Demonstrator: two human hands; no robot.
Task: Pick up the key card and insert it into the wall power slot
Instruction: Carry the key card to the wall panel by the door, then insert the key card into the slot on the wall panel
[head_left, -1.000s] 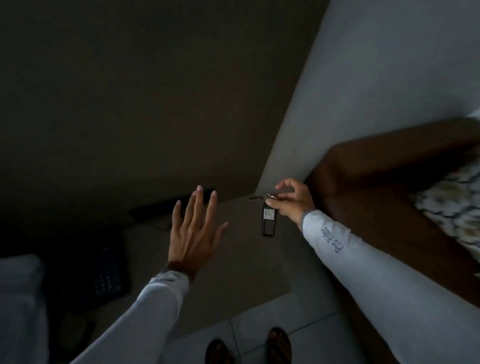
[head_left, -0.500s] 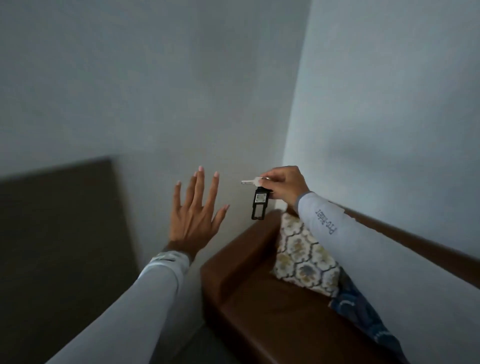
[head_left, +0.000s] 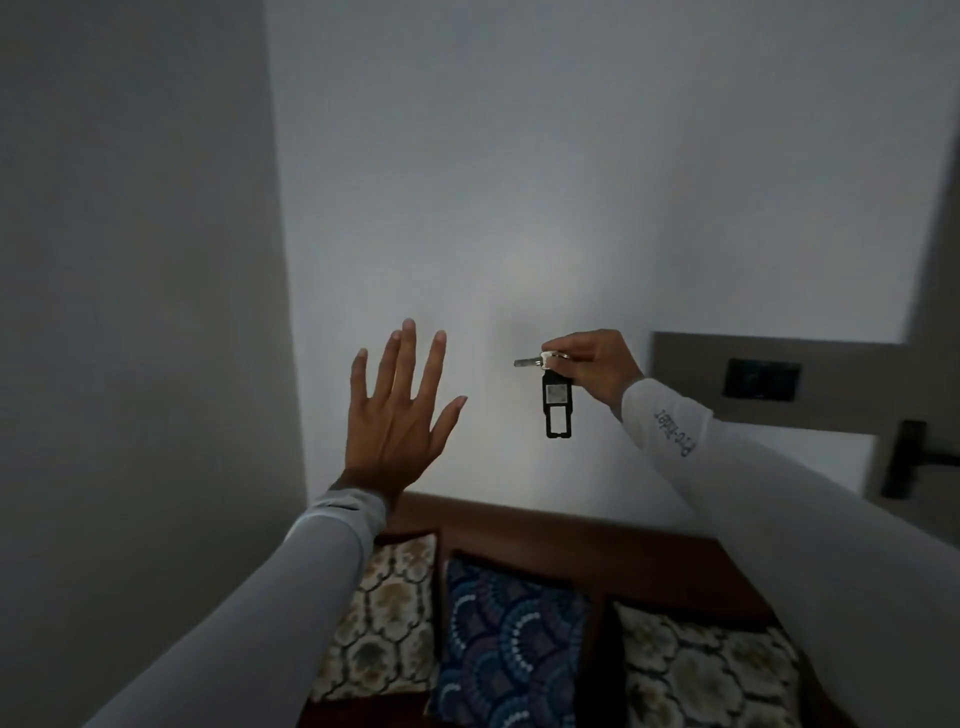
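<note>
A: Your right hand (head_left: 587, 364) has the key card (head_left: 558, 405) off the surface: thumb and fingers are pinched on the ring and the metal key (head_left: 530, 360) at its top, and the black tag hangs straight down below your knuckles, long axis upright, key pointing left.

B: And the slot?

A: To the right and slightly farther off. A dark plate (head_left: 759, 380) is set in the grey panel (head_left: 691, 384) on the far wall, about level with your right hand. I judge that to be the power slot, though it is too dim to see an opening. Your right hand is by far the nearer; the left hand (head_left: 397, 410) is raised on the left, fingers spread, holding nothing.

B: So what does the move turn on?

A: Carrying the tag rightward along the wall. You will probably need to shift your pinch onto the tag itself, since a dangling card is hard to aim.

B: The room?

A: Dim, pale walls meeting in a corner at left. Below you, a brown wooden bench (head_left: 571, 535) with three patterned cushions (head_left: 509, 654). A dark door handle (head_left: 906, 462) shows at far right.
</note>
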